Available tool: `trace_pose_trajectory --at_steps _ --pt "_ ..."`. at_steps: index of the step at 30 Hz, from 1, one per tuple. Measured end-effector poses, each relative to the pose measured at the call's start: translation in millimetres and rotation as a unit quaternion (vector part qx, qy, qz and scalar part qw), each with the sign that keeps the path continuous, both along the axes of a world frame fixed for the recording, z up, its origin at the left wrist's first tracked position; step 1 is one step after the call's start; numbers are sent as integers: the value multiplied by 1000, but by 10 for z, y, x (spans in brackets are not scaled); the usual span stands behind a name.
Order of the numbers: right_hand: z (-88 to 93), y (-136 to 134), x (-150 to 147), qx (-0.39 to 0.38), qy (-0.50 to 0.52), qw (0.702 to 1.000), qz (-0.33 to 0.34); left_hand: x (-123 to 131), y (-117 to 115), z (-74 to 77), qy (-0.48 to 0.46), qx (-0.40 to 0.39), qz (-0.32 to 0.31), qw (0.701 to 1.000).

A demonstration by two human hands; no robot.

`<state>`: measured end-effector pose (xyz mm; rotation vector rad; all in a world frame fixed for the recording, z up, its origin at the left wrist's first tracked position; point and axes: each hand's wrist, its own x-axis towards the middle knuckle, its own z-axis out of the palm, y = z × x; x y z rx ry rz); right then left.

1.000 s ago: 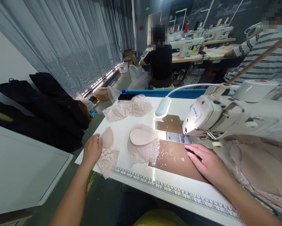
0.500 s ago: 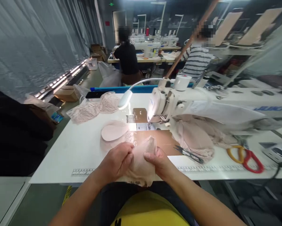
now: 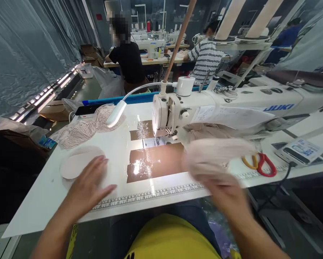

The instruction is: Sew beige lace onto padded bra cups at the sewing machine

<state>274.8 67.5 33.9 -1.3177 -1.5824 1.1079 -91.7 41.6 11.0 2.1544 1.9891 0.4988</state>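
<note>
My left hand [image 3: 90, 187] lies with fingers spread at the right edge of a pale oval pad [image 3: 76, 163] on the white table, touching it. On the right, my right hand [image 3: 227, 196] holds a beige cloth piece [image 3: 215, 158], smeared by motion, in front of the sewing machine [image 3: 183, 111]. The fingers on that side are partly hidden by the cloth. More beige fabric [image 3: 207, 131] lies under the machine arm. Beige lace cups [image 3: 82, 131] rest at the table's back left, below the lamp head [image 3: 116, 113].
Red and yellow-handled scissors [image 3: 266, 165] lie right of the cloth. A printed ruler [image 3: 161, 194] runs along the front edge. A black phone [image 3: 87, 109] sits at the back left. Two people [image 3: 127, 59] work beyond, one in a striped shirt [image 3: 208, 57].
My hands have parted: the left let go of the cloth and moved left to the pad, while the right carried the cloth rightward. The camera view has shifted right.
</note>
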Motion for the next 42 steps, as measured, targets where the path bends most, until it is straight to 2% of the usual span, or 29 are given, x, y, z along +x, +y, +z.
trace_pose_trajectory --at_steps 1,2,3,4,5,6,7,8,10,11,12,13,14,15,17,19,21,23,25,26,28,29,31,33,36,39,42 --pt "-52 -6 -180 -2 4 997 82 166 -22 76 -40 -5 -57 998" --pt "-94 -14 -352 10 6 978 208 343 -38 142 -83 -44 -126 987" --pt "-123 -22 -499 30 7 952 304 510 -46 191 -131 -97 -195 967" --pt "-136 -26 -607 74 2 933 351 650 -47 221 -178 -156 -244 941" --pt "-133 -23 -671 114 -14 927 358 749 -40 232 -225 -209 -269 913" --pt "-119 -9 -688 155 -30 928 338 801 -29 226 -266 -243 -271 893" --pt "-98 15 -663 190 -45 934 298 806 -15 204 -295 -254 -247 887" --pt "-74 48 -609 217 -53 943 246 771 -3 173 -309 -240 -200 899" --pt "-38 128 -462 245 -53 959 128 638 14 95 -287 -165 -67 941" --pt "-31 167 -397 251 -48 964 69 573 15 57 -271 -127 -3 954" --pt "-34 201 -351 248 -44 968 18 529 14 23 -274 -106 39 955" --pt "-47 228 -332 236 -42 971 -18 516 9 -3 -308 -103 55 944" --pt "-70 248 -339 210 -37 976 -32 538 2 -19 -369 -116 45 921" --pt "-101 261 -371 168 -28 985 -21 591 -6 -26 -445 -137 7 885" --pt "-181 265 -483 37 29 997 58 755 -20 -12 -572 -185 -108 791" --pt "-267 247 -604 -106 130 973 157 923 -31 26 -627 -217 -207 719" --pt "-343 219 -681 -214 230 924 217 1020 -36 61 -644 -222 -253 687" --pt "-394 193 -698 -286 300 879 234 1032 -35 68 -651 -186 -253 691" --pt "-410 177 -679 -323 340 852 233 989 -26 45 -638 -125 -210 730" --pt "-405 174 -665 -324 347 849 234 962 -20 25 -627 -100 -173 753" --pt "-376 175 -646 -288 332 865 241 921 -12 -22 -614 -114 -105 774" --pt "-357 178 -642 -258 316 880 245 909 -13 -45 -615 -157 -89 767" --pt "-323 186 -643 -194 290 908 233 904 -27 -89 -626 -264 -98 727" --pt "-311 193 -650 -144 282 929 189 911 -56 -126 -630 -316 -113 701" --pt "-343 196 -667 -135 281 944 103 918 -108 -162 -627 -280 -94 721" --pt "-382 196 -685 -139 296 943 59 911 -145 -178 -619 -257 -62 740" --pt "-373 212 -689 -99 291 951 42 909 -160 -204 -651 -247 -32 717"
